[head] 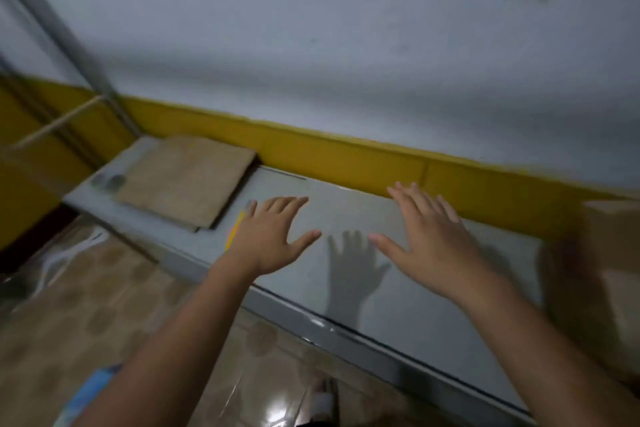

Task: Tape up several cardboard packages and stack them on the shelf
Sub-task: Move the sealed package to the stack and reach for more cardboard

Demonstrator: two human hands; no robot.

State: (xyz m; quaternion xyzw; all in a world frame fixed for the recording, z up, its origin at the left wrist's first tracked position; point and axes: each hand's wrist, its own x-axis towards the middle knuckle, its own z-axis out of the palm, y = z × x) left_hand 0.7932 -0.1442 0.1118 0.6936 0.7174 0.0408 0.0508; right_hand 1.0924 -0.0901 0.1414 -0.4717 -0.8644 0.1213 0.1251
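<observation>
Reaching forward over the grey tabletop (398, 308), both bare forearms enter from the bottom edge, palms facing down.

Left hand (273, 236): fingers (294, 203) straight and slightly spread, thumb out to the side, holding nothing.

Right hand (429, 236): fingers (415, 198) likewise straight and spread, thumb pointing toward the left hand, holding nothing. The two hands are near each other, not touching.

A hand-shaped shadow (353, 263) lies on the tabletop between the hands, offset from both.

Flattened cardboard (187, 180): lies flat at the far left end of the tabletop, one corner near the wall and another edge close to the left hand without touching it. It looks like more than one layer at the near corner; blur prevents a count.

Yellow object (234, 229): thin and elongated, lying on the tabletop just beside the left hand's outer edge and partly hidden by it. Too blurred to identify.

Grey roundish item (110, 180): sits at the left edge of the cardboard. Too blurred to identify.

Cardboard box (613, 253): brown, at the right edge of the view on the tabletop, heavily smeared and well apart from the right hand.

Metal shelf frame (69, 35): grey upright post at upper left, beyond the end of the tabletop.

Surroundings: white wall (346, 45) with a yellow band (346, 159) along its base, directly behind the tabletop. Glossy brown tiled floor (104, 288) below.
</observation>
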